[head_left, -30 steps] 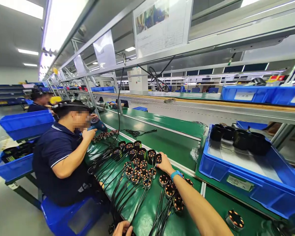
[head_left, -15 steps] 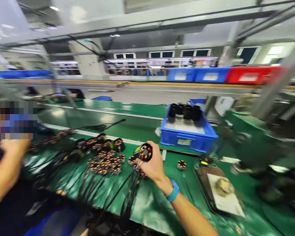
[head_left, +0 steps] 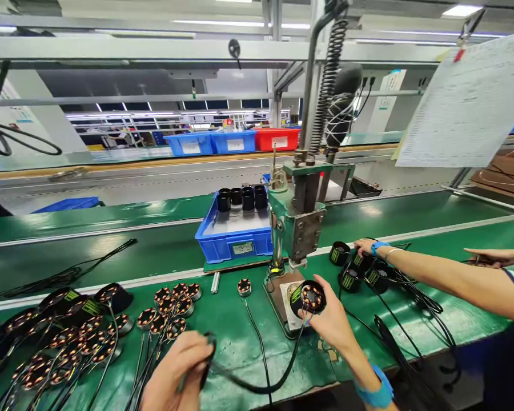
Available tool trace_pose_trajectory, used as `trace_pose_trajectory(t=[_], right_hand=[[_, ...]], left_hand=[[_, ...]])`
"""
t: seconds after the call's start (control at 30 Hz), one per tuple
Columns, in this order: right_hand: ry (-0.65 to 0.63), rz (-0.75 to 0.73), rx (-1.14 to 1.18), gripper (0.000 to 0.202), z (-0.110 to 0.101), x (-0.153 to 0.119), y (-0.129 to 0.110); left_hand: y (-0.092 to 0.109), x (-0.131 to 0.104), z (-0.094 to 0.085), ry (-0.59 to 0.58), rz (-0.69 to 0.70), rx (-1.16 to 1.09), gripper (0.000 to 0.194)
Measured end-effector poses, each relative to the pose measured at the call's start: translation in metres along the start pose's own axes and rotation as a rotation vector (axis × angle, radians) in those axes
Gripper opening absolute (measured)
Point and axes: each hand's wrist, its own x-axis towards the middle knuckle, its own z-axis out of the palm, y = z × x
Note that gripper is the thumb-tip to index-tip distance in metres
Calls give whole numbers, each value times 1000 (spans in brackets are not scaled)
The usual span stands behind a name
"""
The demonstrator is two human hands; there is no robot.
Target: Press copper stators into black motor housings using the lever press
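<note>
My right hand (head_left: 334,326), a blue band on its wrist, is closed around a black cylindrical housing (head_left: 297,298) with a green logo. A motor stator with copper windings (head_left: 312,297) sits inside, its open end towards me. They are over the plate at the foot of a green press (head_left: 297,228). My left hand (head_left: 175,368) is lower and further left, blurred, with its fingers closed on a black cable (head_left: 240,385). That cable sags across the front and rises towards the stator. Near it lies a loose stator (head_left: 244,287) with its own cable.
Several stators (head_left: 173,305) and housings (head_left: 115,297) with cables crowd the left bench. A blue bin (head_left: 240,240) of black cylinders stands behind. At right, a co-worker's hand (head_left: 364,246) touches a group of black housings (head_left: 350,278). A paper sheet (head_left: 458,103) hangs upper right.
The view has swung right, bringing the press and a co-worker's arms into sight. My right hand has carried the housing from beside the stators to the press. My left hand has risen into view.
</note>
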Motion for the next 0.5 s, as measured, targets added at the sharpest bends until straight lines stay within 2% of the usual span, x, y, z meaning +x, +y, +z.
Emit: trace_pose_trajectory(t=[0.1, 0.13, 0.17, 0.2, 0.27, 0.33, 0.37, 0.43, 0.5], right_hand=[[-188, -113, 71, 103, -7, 36, 1], [-251, -156, 91, 103, -7, 45, 0], [-305, -192, 105, 103, -6, 52, -2], [-349, -219, 110, 101, -4, 58, -4], [-407, -255, 107, 97, -1, 66, -5], [-440, -284, 94, 97, -1, 70, -2], [-443, -297, 76, 99, -5, 71, -1], [-416, -317, 12, 99, -25, 73, -3], [-336, -326, -63, 92, -61, 77, -22]], left_hand=[[29, 51, 41, -575, -34, -183, 42], [33, 62, 58, -724, -72, -251, 46], [33, 71, 75, -816, -116, -307, 48], [29, 76, 94, -837, -162, -340, 47], [15, 79, 136, -716, -242, -310, 46], [0, 76, 179, -564, -234, -251, 72], [-5, 74, 198, -527, -200, -255, 86], [-9, 70, 231, -497, -137, -309, 96], [-6, 67, 252, -447, -131, -334, 92]])
